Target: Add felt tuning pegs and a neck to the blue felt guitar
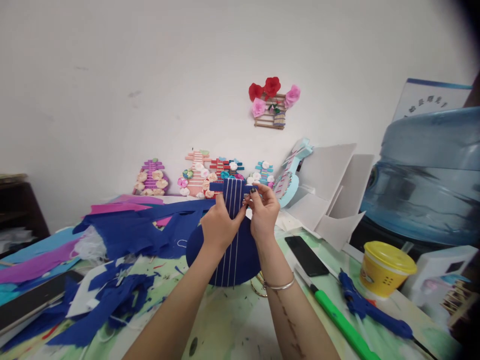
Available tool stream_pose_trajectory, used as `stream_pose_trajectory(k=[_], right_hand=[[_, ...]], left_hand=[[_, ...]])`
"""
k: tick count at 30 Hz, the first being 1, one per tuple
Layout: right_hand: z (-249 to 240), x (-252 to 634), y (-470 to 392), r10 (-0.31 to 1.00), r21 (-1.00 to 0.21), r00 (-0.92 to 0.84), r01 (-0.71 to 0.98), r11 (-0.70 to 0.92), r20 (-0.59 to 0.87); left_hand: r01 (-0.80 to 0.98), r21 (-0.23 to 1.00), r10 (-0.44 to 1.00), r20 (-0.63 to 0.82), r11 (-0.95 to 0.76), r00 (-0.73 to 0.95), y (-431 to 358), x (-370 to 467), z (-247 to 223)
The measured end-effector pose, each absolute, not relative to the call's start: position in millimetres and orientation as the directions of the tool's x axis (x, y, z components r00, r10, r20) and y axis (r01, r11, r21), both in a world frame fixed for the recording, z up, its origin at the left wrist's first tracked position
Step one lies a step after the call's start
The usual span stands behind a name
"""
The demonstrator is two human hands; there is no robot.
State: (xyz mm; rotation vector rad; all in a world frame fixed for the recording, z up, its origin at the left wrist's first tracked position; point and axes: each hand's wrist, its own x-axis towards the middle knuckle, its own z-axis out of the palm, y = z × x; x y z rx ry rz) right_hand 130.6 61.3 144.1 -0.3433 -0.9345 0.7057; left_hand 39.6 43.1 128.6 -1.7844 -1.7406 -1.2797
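Observation:
A dark blue felt-covered toy lute [243, 250] with a round body and several white strings is held upright above the table. My left hand [219, 222] is closed around its neck, thumb lying over the strings. A blue peg [249, 189] sticks out to the right of the lute's head, and my right hand [264, 207] pinches it between thumb and fingers. On the left of the head another blue peg [216, 186] juts out. The back of the lute is hidden from me.
Blue felt [123, 232] and scraps [123, 295] lie on the left. To the right are a black phone [306, 255], a green-handled cutter [337, 315], a blue glue gun [369, 307] and a yellow tub [386, 270]. Finished toy lutes [197, 175] stand along the wall.

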Motion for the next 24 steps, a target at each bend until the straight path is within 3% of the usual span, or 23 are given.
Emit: stream_pose_trajectory(k=[24], right_hand=[[140.6,129.5,65.1,0.642,-0.524,0.445,-0.37,0.767,0.625]], left_hand=[[0.927,0.325,0.608,0.779,-0.189,-0.15,43.6,39.7,128.3]])
